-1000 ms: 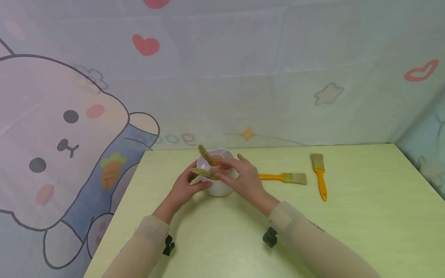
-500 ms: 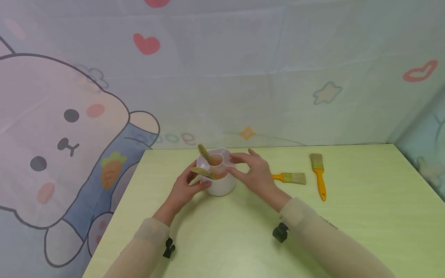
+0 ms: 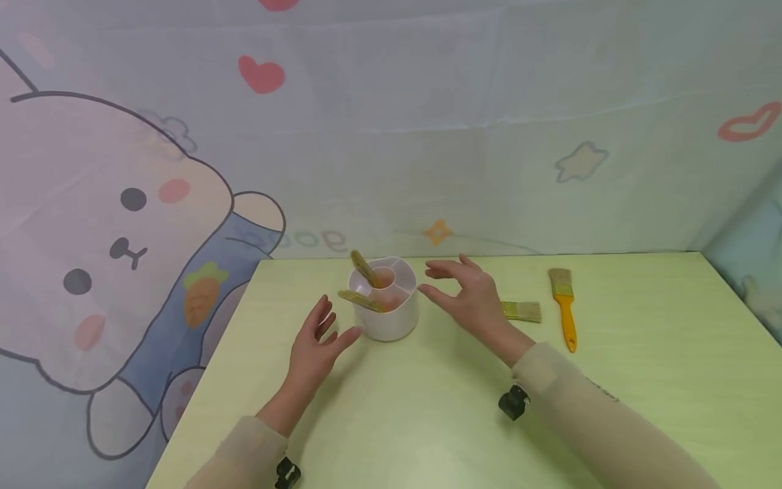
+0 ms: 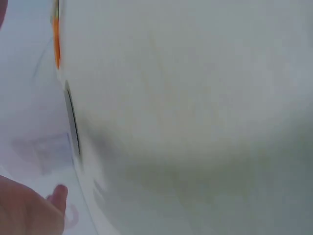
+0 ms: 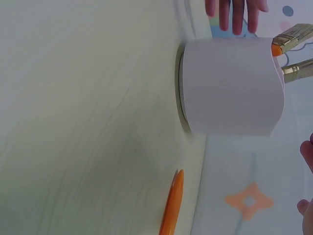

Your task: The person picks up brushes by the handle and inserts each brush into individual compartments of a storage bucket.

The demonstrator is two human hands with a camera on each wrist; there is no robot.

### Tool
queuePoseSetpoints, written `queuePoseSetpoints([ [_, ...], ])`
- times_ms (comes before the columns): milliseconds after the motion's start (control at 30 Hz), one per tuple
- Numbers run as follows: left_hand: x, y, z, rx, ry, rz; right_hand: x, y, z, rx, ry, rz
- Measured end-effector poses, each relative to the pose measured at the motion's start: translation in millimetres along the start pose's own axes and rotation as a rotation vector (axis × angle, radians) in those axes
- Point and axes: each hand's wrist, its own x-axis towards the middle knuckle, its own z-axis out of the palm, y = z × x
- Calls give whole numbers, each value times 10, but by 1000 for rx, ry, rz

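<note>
- White divided holder: stood upright on the table, two paintbrushes leaning in it.
- Left hand: thumb and fingers were apart — near the holder.
- Right hand: likewise apart — just beside it.

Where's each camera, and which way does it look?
Head: on the head, looking forward and down at the white divided holder; left hand, right hand and sleeves show.
Left wrist: on that wrist, looking across the tabletop; part of the left hand shows.
Right wrist: on that wrist, facing the holder's side; fingers of both hands show.
Head and right wrist share the holder and the two paintbrushes inside.
</note>
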Motion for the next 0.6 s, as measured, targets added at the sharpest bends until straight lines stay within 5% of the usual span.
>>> queuePoseSetpoints([
  [267, -348, 170, 262, -34, 118, -39, -13, 80, -91, -7, 3, 18],
  [600, -668, 303, 632, -74, 55, -11, -37, 101, -208, -40, -10, 29],
])
